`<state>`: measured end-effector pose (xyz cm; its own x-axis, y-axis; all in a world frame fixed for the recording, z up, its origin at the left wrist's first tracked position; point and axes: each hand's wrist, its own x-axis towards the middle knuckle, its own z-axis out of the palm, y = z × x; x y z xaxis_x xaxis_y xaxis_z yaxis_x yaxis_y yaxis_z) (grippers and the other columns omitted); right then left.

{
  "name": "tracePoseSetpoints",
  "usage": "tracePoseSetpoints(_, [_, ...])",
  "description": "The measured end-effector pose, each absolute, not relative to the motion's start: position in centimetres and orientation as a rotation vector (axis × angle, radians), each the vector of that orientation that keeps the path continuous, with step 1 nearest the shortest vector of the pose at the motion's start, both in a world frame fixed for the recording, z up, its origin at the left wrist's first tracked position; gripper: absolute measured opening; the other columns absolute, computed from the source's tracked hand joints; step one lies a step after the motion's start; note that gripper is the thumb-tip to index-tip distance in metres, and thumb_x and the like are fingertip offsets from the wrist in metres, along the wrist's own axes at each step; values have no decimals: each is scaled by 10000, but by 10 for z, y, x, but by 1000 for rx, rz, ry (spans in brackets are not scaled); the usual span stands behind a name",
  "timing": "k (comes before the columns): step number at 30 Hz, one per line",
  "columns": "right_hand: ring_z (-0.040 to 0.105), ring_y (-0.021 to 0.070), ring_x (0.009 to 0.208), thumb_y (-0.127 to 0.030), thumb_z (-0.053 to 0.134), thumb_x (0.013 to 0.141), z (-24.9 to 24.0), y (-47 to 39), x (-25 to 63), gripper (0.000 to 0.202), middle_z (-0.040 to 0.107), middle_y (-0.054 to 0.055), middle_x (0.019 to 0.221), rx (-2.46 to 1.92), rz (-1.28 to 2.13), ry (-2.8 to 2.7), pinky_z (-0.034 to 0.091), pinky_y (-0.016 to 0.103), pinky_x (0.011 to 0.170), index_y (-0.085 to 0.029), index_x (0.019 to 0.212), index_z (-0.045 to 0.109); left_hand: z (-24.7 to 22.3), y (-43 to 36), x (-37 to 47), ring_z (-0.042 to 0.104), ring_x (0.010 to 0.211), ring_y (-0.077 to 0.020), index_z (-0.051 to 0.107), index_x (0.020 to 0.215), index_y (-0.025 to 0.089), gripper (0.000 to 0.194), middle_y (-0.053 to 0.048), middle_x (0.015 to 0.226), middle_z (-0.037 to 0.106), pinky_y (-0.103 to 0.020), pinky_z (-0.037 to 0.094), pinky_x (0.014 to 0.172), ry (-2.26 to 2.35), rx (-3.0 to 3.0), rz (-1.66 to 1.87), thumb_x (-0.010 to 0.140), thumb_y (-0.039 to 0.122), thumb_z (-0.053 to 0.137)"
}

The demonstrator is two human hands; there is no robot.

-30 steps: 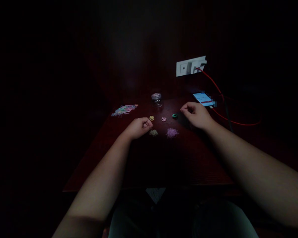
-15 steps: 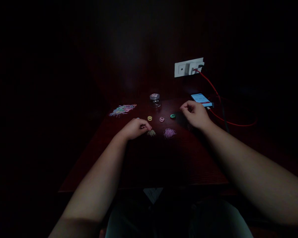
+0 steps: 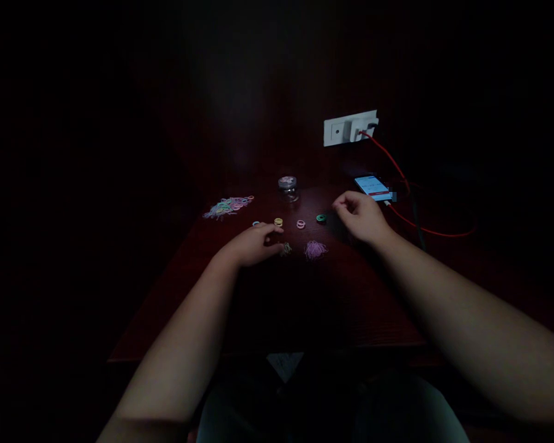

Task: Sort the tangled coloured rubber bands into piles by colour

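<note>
My left hand (image 3: 253, 245) lies over the table with thumb and fingers parted, beside a small pale yellowish pile of rubber bands (image 3: 286, 249) that it partly covers. Just beyond its fingers are yellow rubber bands (image 3: 278, 221), and a blue one (image 3: 256, 224) peeks out behind the knuckles. My right hand (image 3: 359, 215) is closed with curled fingers; anything in its pinch is too small to make out. Left of it sits a green rubber band bundle (image 3: 321, 218), then pink bands (image 3: 301, 224). A purple pile of rubber bands (image 3: 315, 250) lies between the hands.
A mixed-colour heap of rubber bands (image 3: 228, 207) lies at the table's far left. Behind the small bands stands a clear lidded jar (image 3: 288, 189). A lit phone (image 3: 372, 187) with a red cable (image 3: 390, 155) rests behind my right hand, below a wall socket (image 3: 341, 130).
My left hand's thumb and fingers have spread apart over the pale pile, covering more of it. My right hand stays closed and has barely moved.
</note>
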<state>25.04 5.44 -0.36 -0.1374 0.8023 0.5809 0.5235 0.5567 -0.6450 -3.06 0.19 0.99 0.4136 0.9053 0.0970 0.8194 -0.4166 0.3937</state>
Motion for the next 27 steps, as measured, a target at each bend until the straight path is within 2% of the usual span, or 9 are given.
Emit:
tracePoseSetpoints(2, [487,117,564,-245,523,788,-4,53,249,122,578,15,661,-1098,358,-1815,361,246,540,-157,739,591,9,0,-30,546,1111,-243,552,1279,259,665,-77,1243,551,-362,423,981,1473,2439,335,676,493,708])
tracePoseSetpoints(4, [486,118,566,-243,522,790,-3,52,249,122,578,15,660,-1099,354,-1820,358,248,542,-157,738,591,8,-1,-28,495,1187,-265,554,1280,277,745,-70,1289,521,-371,386,1029,1437,2486,289,608,527,755])
tracePoseSetpoints(11, [478,116,564,-250,518,795,-2,53,249,133,587,23,678,-1105,340,-1825,353,252,542,-155,739,592,7,4,-24,574,1058,-201,654,1145,267,443,-51,1171,580,-318,429,975,1323,2498,306,719,380,701])
tracePoseSetpoints(19, [462,116,548,-260,513,800,-5,54,248,143,562,8,637,-1103,346,-1836,342,254,536,-161,736,594,3,9,-24,593,995,-181,684,1077,250,316,-45,1099,614,-301,451,924,1290,2509,321,767,301,650])
tracePoseSetpoints(24, [476,118,560,-245,517,795,-5,54,249,129,580,15,661,-1090,355,-1842,351,251,542,-160,737,595,3,9,-23,597,951,-170,678,1072,250,309,-38,1082,619,-296,460,890,1286,2498,327,768,282,636])
tracePoseSetpoints(27, [479,118,564,-245,516,798,-6,54,249,129,582,15,662,-1094,352,-1843,349,250,544,-160,741,595,5,6,-25,591,952,-180,641,1144,258,424,-45,1104,602,-304,467,878,1317,2483,334,729,335,681])
